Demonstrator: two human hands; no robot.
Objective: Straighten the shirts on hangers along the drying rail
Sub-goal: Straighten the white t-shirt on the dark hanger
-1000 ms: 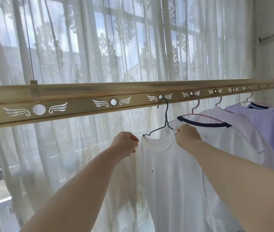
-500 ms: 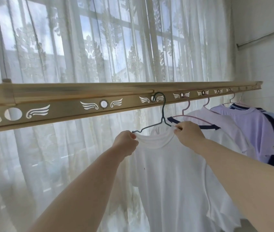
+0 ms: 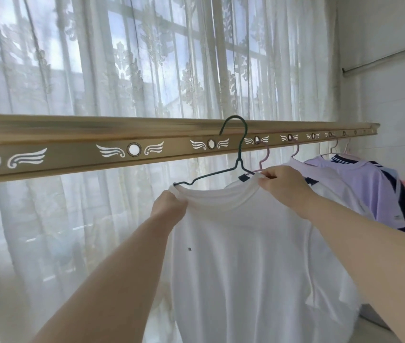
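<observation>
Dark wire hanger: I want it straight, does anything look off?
The dark green wire hanger sits tilted, its hook seemingly outside the holes of the gold perforated rail, one arm bare above the white T-shirt.

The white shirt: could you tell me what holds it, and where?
The left hand and right hand grip the white shirt by its collar, one at each side.

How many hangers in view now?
5. Green wire hanger in the white shirt pinched by left hand and right hand; then along the rail: near pink hanger, second pink hanger, pale wire hanger, far pink hanger. More may hide.
</observation>
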